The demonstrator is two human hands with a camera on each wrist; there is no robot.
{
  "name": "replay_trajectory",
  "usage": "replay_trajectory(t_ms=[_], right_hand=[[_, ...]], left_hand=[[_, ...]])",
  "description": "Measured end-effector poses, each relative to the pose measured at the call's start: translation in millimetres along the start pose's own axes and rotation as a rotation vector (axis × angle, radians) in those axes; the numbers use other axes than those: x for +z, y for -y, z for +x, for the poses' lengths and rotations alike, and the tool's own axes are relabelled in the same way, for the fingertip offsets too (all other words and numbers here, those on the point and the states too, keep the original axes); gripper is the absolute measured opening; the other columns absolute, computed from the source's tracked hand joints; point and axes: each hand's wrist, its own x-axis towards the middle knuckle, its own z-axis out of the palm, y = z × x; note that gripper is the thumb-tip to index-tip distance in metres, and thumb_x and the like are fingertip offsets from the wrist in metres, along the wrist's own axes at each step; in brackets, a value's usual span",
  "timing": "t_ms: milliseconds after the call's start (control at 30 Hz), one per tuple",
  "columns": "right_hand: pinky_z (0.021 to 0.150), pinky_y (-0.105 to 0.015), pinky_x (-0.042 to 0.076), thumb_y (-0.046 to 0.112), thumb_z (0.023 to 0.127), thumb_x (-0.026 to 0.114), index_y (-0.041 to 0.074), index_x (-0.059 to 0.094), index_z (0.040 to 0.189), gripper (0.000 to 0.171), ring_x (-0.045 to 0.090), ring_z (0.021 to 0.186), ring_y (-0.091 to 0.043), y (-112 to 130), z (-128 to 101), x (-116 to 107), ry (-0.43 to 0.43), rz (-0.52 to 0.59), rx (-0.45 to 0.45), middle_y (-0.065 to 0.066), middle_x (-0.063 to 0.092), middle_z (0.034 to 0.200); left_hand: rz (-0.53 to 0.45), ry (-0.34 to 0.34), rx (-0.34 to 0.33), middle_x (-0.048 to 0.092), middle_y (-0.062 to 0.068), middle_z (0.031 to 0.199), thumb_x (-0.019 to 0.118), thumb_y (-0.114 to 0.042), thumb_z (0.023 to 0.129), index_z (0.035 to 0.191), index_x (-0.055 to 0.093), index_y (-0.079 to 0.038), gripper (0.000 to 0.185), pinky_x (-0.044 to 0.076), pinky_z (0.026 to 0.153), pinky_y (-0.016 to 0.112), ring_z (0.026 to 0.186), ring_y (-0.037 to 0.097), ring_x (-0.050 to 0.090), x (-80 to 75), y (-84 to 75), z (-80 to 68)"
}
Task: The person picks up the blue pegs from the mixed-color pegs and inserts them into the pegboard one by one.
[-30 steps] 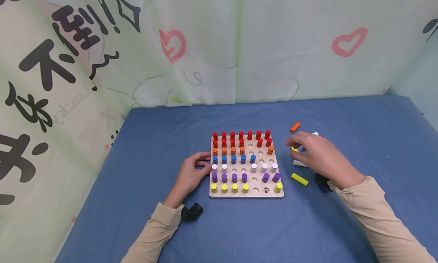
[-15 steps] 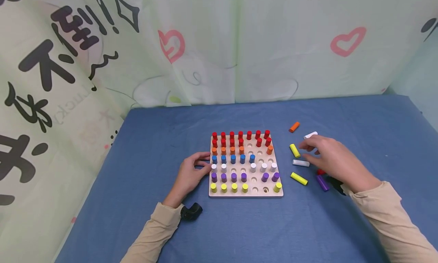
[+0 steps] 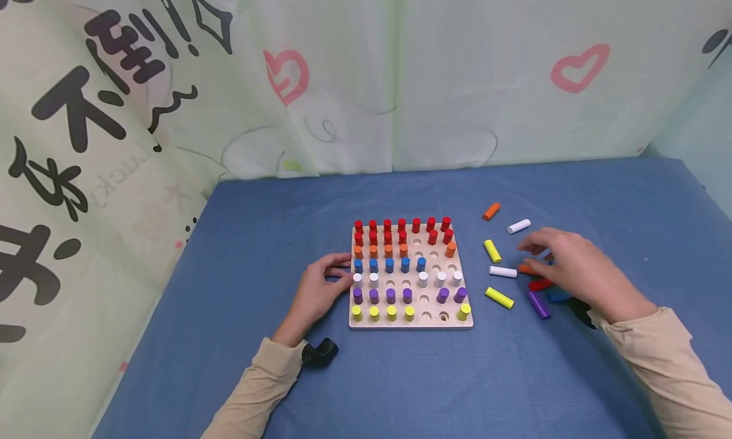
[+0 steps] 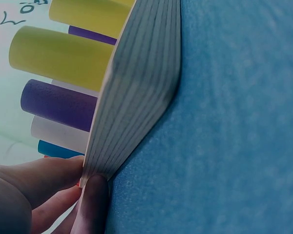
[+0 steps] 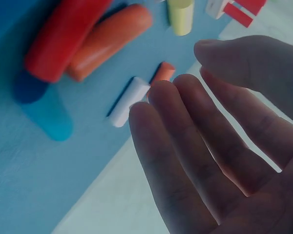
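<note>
A pale wooden pegboard [image 3: 434, 306] lies on the blue cloth, with rows of coloured pegs upright in it and several bare holes toward the right. My left hand [image 3: 321, 290] rests at its left edge; in the left wrist view fingers [image 4: 49, 178] touch the board's edge and side. To the right, my right hand [image 3: 577, 270] hovers over loose pegs with relaxed fingers and holds nothing. Beneath or beside it lie an orange peg [image 5: 110, 41], a red peg [image 5: 68, 39] and a blue peg [image 5: 51, 114]; in the head view it partly covers the orange and blue ones.
More loose pegs lie between board and right hand: a yellow peg [image 3: 492, 251], another yellow peg [image 3: 500, 298], a white peg [image 3: 502, 272], a second white peg [image 3: 519, 226], an orange peg [image 3: 491, 211] and a purple peg [image 3: 539, 305]. A patterned curtain [image 3: 457, 108] hangs behind the table.
My right hand has drawn back to the right, away from a yellow peg, uncovering white, orange, red, purple and blue pegs. My left hand stays at the board's edge.
</note>
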Motion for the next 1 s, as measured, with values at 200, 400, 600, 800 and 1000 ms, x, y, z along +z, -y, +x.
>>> replay_trajectory(t_ms=[200, 400, 600, 800, 1000], right_hand=[[0.08, -0.055, 0.054, 0.005, 0.084, 0.076, -0.002, 0.069, 0.109, 0.027, 0.063, 0.095, -0.039, -11.8, 0.6, 1.1, 0.026, 0.001, 0.035, -0.021, 0.068, 0.104], [0.08, -0.056, 0.053, 0.004, 0.083, 0.076, -0.004, 0.068, 0.11, 0.029, 0.063, 0.095, -0.04, -18.0, 1.0, 1.5, 0.046, -0.007, 0.051, -0.024, 0.066, 0.106], [0.082, -0.058, 0.051, 0.004, 0.083, 0.076, -0.004, 0.069, 0.11, 0.029, 0.061, 0.099, -0.042, -23.2, 0.2, 0.3, 0.048, -0.024, 0.044, -0.024, 0.066, 0.107], [0.082, -0.059, 0.05, 0.005, 0.083, 0.077, -0.005, 0.069, 0.109, 0.029, 0.06, 0.099, -0.043, -28.5, -0.1, -0.6, 0.05, -0.046, 0.047, -0.024, 0.065, 0.107], [0.086, -0.062, 0.048, 0.004, 0.08, 0.078, -0.007, 0.069, 0.11, 0.033, 0.057, 0.103, -0.045, -32.4, -1.1, -1.1, 0.059, -0.074, 0.051, -0.027, 0.064, 0.109]], left_hand=[[0.0, 0.003, 0.0, 0.067, 0.007, 0.121, 0.07, -0.011, 0.092, 0.13, 0.063, -0.01, 0.039, 0.058, 0.083, 0.031, 0.098, 0.018, 0.065, -0.8, -0.2, -0.5], [0.003, 0.005, 0.001, 0.067, 0.007, 0.121, 0.07, -0.011, 0.092, 0.13, 0.063, -0.01, 0.039, 0.058, 0.084, 0.032, 0.098, 0.018, 0.065, -1.0, -0.8, -0.5], [0.009, 0.001, -0.004, 0.067, 0.006, 0.121, 0.071, -0.012, 0.092, 0.13, 0.063, -0.011, 0.039, 0.058, 0.084, 0.032, 0.098, 0.018, 0.065, -1.0, -1.3, -0.8], [-0.003, 0.0, 0.01, 0.068, 0.006, 0.12, 0.071, -0.012, 0.091, 0.13, 0.064, -0.01, 0.039, 0.058, 0.082, 0.032, 0.098, 0.018, 0.065, -1.1, 0.0, -0.3], [-0.008, -0.001, 0.025, 0.069, 0.005, 0.119, 0.071, -0.012, 0.091, 0.129, 0.064, -0.01, 0.039, 0.057, 0.079, 0.03, 0.098, 0.017, 0.065, -1.2, 1.1, 0.0]])
